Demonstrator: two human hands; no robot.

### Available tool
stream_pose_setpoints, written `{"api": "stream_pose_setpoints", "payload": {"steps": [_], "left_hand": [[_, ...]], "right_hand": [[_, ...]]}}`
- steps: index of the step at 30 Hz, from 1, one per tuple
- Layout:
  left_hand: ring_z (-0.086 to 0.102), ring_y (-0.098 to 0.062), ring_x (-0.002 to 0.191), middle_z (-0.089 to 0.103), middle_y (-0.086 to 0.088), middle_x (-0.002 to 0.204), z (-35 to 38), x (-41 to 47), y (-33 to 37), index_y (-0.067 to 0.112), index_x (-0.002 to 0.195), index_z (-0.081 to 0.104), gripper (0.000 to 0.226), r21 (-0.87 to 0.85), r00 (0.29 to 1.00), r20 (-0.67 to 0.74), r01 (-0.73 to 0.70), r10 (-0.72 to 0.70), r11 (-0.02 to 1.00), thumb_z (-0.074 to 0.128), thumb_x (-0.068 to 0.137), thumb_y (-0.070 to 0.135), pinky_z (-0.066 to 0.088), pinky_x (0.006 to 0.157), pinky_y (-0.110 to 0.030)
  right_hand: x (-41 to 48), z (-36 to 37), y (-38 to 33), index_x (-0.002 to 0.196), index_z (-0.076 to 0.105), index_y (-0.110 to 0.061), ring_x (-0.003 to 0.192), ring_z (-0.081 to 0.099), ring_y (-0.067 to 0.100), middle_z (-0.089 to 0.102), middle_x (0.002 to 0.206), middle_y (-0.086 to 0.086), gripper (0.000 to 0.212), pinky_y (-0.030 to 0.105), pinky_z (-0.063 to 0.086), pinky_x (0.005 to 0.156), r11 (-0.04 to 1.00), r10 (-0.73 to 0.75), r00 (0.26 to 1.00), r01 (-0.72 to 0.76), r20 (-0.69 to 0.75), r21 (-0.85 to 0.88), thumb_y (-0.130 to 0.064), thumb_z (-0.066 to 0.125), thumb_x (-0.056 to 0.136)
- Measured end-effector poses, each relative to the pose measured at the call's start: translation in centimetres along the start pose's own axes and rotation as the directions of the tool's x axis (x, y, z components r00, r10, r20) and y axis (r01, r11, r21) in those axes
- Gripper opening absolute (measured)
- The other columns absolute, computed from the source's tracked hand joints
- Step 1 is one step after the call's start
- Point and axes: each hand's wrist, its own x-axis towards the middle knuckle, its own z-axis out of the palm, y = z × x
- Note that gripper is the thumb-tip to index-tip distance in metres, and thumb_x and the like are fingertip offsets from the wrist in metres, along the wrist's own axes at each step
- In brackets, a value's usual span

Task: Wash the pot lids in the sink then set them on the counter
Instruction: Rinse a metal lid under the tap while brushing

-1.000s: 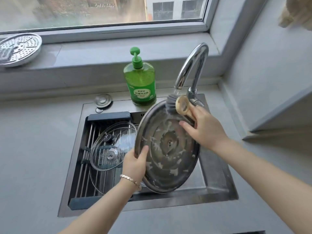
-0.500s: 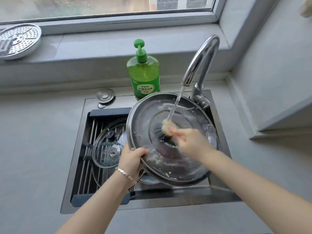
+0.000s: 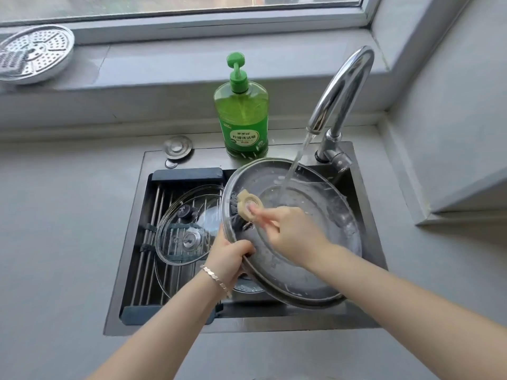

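A: What sits left of the sink (image 3: 129, 270)?

B: Up on the window ledge (image 3: 164, 67), far left of it, a perforated steel steamer plate (image 3: 35, 53). On the sink's back rim, a round metal plug (image 3: 177, 147).

A: Any writing?

B: Only on the green pump soap bottle (image 3: 241, 116) at the sink's back edge. Its label has white characters on a green band; too small for me to read. The bottle looks mostly full of green liquid.

A: And in the sink?

B: A roll-up drying rack (image 3: 153, 242) covers its left half, with a clear glass lid (image 3: 189, 229) lying on the rack. Right of that, the big steel pot lid (image 3: 310, 242) is held tilted over the basin, inner face up, streaked with suds and water.

A: Who holds it?

B: The left hand (image 3: 229, 259), its fingers curled tight round the lid's near-left rim. The right hand (image 3: 296, 234) has its fingers pinching a wooden-headed dish brush (image 3: 247, 207), bristles against the lid's left inner wall.

A: Water?

B: Running from the chrome faucet (image 3: 340, 94) at the sink's back right, striking the lid's middle.
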Motion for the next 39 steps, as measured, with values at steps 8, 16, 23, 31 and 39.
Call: {"api": "stream_pose_setpoints", "payload": {"steps": [8,16,23,31,39], "left_hand": [[0.058,-0.023,0.058,0.059,-0.013,0.077,-0.3,-0.5,0.6,0.012,0.094,0.050,0.041,0.020,0.997,0.062,0.034,-0.035,0.999,0.037,0.078,-0.024,0.051,0.047,-0.027],[0.059,-0.021,0.056,0.061,-0.010,0.075,-0.3,-0.3,1.1,0.019,0.095,0.051,0.045,0.037,0.996,0.094,0.010,-0.013,0.999,0.045,0.073,-0.019,0.050,0.054,-0.030],[0.063,-0.017,0.055,0.067,0.000,0.066,-1.5,-0.5,1.4,0.023,0.098,0.051,0.049,0.035,0.995,0.082,-0.056,0.053,0.998,0.052,0.064,-0.013,0.053,0.050,-0.030],[0.066,-0.005,0.068,0.063,-0.001,0.088,-1.5,-0.2,0.9,0.023,0.107,0.048,0.057,0.119,0.979,0.006,-0.201,0.201,0.972,0.045,0.077,-0.025,0.055,0.058,-0.021],[0.068,-0.018,0.075,0.071,-0.003,0.092,-0.9,1.3,1.6,0.025,0.102,0.055,0.012,-0.038,0.971,-0.129,-0.209,0.202,0.977,0.048,0.094,0.020,0.059,0.065,-0.030]], "right_hand": [[3.2,-1.1,1.5,0.125,0.059,-0.029,0.072,0.058,0.022,0.070,0.103,0.008,0.036,0.029,0.044,0.063,0.994,0.111,0.990,-0.109,-0.091,0.029,-0.016,0.046,0.094],[4.5,-2.1,2.0,0.122,0.062,-0.027,0.096,0.062,0.034,0.068,0.110,0.013,0.032,0.033,0.045,0.077,0.984,0.176,0.969,-0.175,-0.175,0.023,-0.020,0.046,0.095],[5.3,-3.2,4.8,0.123,0.060,-0.031,0.099,0.060,0.034,0.066,0.115,0.012,0.032,0.036,0.048,0.078,0.961,0.268,0.942,-0.275,-0.202,-0.009,-0.028,0.041,0.098],[4.1,-1.4,7.1,0.132,0.053,-0.028,0.111,0.053,0.040,0.061,0.120,0.018,0.038,0.039,0.043,0.088,0.882,0.462,0.848,-0.470,-0.259,0.035,-0.020,0.042,0.097],[3.3,1.1,0.0,0.129,0.056,-0.022,0.091,0.062,0.034,0.069,0.101,0.017,0.040,0.043,0.049,0.081,0.986,-0.081,0.979,0.107,-0.189,0.132,-0.009,0.050,0.091]]}}
